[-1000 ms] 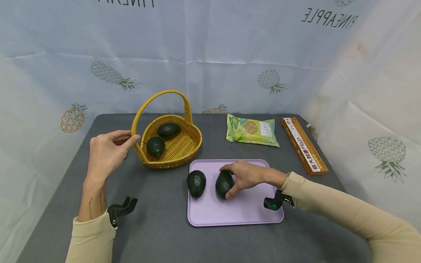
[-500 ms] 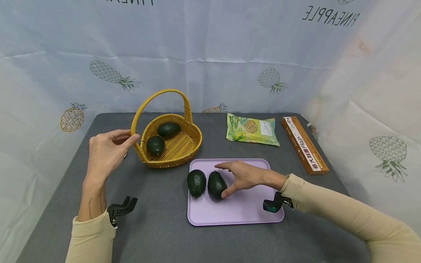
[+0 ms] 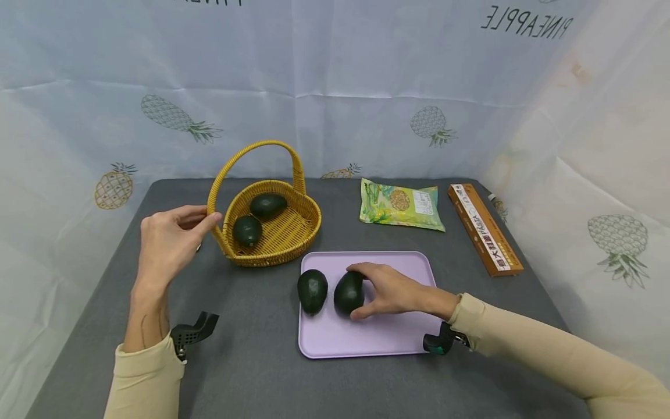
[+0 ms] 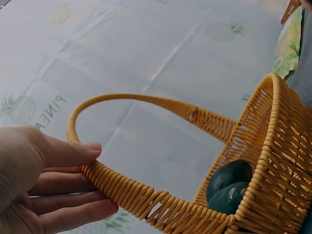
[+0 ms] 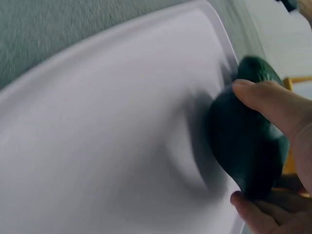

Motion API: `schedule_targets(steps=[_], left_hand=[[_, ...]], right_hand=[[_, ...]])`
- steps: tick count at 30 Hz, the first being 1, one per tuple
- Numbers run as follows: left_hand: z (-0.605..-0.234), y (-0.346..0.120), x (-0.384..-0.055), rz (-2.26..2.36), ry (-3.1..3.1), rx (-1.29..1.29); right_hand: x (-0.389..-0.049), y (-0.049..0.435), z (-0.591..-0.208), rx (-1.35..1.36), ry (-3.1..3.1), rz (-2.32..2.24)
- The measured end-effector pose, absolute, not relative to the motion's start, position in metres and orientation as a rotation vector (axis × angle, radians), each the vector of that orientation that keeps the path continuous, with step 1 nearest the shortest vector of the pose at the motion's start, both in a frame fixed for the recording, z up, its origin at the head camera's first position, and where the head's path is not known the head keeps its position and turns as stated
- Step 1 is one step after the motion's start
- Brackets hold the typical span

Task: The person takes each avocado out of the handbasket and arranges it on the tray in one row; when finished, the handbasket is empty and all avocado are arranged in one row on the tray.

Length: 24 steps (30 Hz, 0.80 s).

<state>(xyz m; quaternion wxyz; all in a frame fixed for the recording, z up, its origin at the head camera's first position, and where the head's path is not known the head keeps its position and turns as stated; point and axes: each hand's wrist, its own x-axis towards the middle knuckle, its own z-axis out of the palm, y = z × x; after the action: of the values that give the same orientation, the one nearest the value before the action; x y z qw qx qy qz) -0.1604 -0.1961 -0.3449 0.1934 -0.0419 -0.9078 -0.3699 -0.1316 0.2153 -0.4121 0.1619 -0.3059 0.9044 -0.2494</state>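
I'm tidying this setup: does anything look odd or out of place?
The PINEAPPLE lettering on the backdrop reads backwards, and a brownish mark to its lower right may be a stain. Nothing looks spilled around the basket or tray.

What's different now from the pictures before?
The right hand loosened its grip, then took hold of its avocado again. That avocado is a bit further left than at first, closer to the neighbouring avocado. The left hand still holds the basket handle; the tray and basket haven't moved.
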Motion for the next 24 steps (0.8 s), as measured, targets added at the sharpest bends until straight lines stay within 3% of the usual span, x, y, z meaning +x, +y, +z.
schedule_targets(steps=[11,24], left_hand=[[-0.345,-0.197,-0.160,-1.030,-2.543,-0.127],[-0.343,-0.195,-0.160,-1.028,-2.556,-0.109]], right_hand=[[-0.147,0.235,-0.407,-0.987,2.442,-0.702],[-0.119,0.207,-0.418,-0.813,2.771,-0.729]])
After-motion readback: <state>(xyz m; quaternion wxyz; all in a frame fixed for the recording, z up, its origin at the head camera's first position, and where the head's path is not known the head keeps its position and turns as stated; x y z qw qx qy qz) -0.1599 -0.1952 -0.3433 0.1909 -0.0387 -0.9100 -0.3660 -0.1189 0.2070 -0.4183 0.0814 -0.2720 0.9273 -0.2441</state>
